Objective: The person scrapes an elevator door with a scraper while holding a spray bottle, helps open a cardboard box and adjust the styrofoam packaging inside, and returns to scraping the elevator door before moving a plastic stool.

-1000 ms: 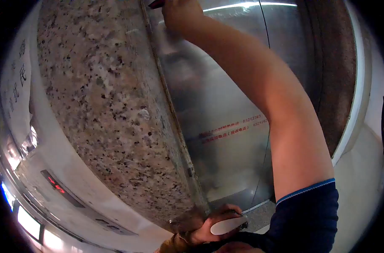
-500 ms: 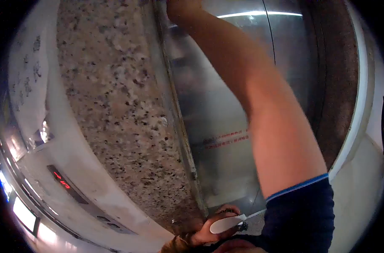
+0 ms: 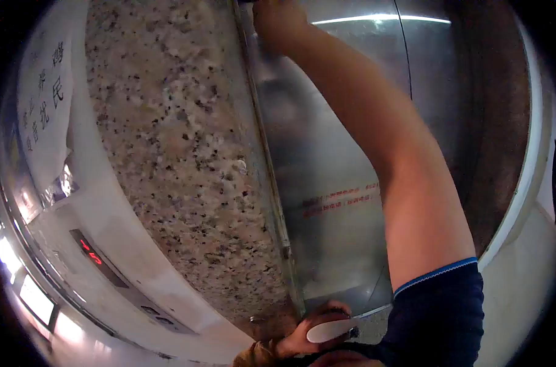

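My right arm, in a navy sleeve with a blue hem, stretches up across a shiny metal elevator door (image 3: 333,244). At the top edge my right hand (image 3: 281,24) looks curled by the door's left frame. A sliver of something dark shows beside it, but the picture edge cuts off the fingers. Low in the view, close to my body, my left hand (image 3: 302,336) has its fingers wrapped round a white, smooth, oval-ended object (image 3: 330,330). Its kind cannot be made out. Dim red lettering (image 3: 339,202) runs across the door.
Speckled stone cladding (image 3: 174,134) borders the door on the left. Beyond it are a paper notice (image 3: 48,98) with black characters and an elevator panel (image 3: 100,260) with a red lit display and buttons. Bright screens (image 3: 36,300) glow at far left. A brown panel (image 3: 498,122) stands right.
The view has shifted slightly, so the wall, door and my right arm sit a little further right. My right hand shows a bit lower. My left hand keeps hold of the white object.
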Demonstrator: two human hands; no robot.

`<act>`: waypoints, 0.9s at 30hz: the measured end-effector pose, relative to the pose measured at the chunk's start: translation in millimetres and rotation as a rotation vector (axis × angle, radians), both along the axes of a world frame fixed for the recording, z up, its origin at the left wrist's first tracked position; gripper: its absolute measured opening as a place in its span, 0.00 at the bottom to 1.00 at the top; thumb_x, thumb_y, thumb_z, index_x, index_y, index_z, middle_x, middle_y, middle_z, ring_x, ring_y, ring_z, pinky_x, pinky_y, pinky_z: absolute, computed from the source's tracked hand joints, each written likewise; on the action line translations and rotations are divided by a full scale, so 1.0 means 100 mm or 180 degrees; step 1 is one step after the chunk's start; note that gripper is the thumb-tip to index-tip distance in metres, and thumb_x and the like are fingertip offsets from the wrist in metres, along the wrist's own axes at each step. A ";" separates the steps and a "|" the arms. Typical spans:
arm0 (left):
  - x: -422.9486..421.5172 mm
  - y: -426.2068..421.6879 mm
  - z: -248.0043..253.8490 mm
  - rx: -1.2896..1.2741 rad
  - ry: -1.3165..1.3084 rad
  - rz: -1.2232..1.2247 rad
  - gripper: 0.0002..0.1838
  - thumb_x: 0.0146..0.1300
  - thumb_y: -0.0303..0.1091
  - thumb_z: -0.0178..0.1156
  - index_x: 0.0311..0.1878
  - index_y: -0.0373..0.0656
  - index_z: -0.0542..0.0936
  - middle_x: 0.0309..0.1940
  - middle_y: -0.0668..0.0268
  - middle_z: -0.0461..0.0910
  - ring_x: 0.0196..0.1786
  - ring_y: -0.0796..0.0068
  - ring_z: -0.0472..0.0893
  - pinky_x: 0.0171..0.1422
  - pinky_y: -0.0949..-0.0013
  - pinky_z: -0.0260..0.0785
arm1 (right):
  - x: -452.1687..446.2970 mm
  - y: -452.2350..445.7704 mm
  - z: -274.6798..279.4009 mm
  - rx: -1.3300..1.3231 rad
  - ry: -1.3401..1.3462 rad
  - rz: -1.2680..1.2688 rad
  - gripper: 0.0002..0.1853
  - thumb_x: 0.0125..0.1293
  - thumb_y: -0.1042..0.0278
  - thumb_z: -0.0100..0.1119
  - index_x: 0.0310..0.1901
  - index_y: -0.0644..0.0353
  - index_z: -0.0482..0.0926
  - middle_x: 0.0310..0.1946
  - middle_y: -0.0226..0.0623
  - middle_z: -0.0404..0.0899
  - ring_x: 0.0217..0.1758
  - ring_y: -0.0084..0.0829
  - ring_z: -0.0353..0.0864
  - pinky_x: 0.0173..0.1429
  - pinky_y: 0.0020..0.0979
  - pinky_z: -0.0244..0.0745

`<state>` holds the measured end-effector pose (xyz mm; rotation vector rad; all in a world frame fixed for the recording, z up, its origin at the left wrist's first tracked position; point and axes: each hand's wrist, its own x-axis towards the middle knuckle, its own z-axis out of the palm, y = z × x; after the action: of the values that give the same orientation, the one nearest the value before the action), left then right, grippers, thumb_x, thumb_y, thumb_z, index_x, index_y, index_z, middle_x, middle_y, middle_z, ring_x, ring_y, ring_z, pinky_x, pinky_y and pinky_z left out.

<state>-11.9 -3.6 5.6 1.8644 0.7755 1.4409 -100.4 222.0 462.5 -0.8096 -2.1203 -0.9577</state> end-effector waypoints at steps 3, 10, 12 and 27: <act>0.01 0.02 0.09 0.0071 -0.0124 -0.0260 0.22 0.55 0.26 0.69 0.55 0.39 0.78 0.57 0.57 0.71 0.63 0.61 0.71 0.65 0.62 0.65 | 0.03 -0.09 0.14 -0.0055 0.0109 -0.0019 0.25 0.64 0.59 0.59 0.62 0.59 0.74 0.58 0.43 0.76 0.58 0.40 0.78 0.48 0.47 0.82; -0.01 0.07 0.16 -0.0351 -0.0610 -0.0572 0.25 0.54 0.27 0.69 0.56 0.39 0.77 0.59 0.55 0.69 0.64 0.59 0.70 0.66 0.61 0.64 | -0.24 0.51 0.61 0.0116 0.0539 0.0373 0.29 0.69 0.55 0.55 0.66 0.66 0.69 0.64 0.48 0.71 0.65 0.45 0.73 0.53 0.48 0.78; -0.06 0.11 0.16 -0.0326 -0.0669 -0.0387 0.25 0.54 0.27 0.69 0.56 0.39 0.76 0.60 0.54 0.68 0.64 0.59 0.69 0.66 0.61 0.63 | -0.43 0.84 0.71 0.1218 0.0026 -0.0001 0.30 0.70 0.58 0.55 0.68 0.68 0.65 0.64 0.52 0.70 0.65 0.47 0.72 0.53 0.47 0.77; -0.08 0.12 0.16 0.0046 -0.0429 -0.0258 0.24 0.56 0.29 0.68 0.57 0.38 0.77 0.59 0.54 0.69 0.63 0.57 0.71 0.67 0.60 0.63 | -0.10 -0.03 0.51 0.0049 0.0219 0.0132 0.30 0.67 0.59 0.59 0.68 0.61 0.68 0.67 0.49 0.67 0.65 0.49 0.73 0.49 0.51 0.81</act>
<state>-19.5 8.0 21.9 1.7682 0.6189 1.5065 -110.3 218.5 513.6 -0.7772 -2.0605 -0.9108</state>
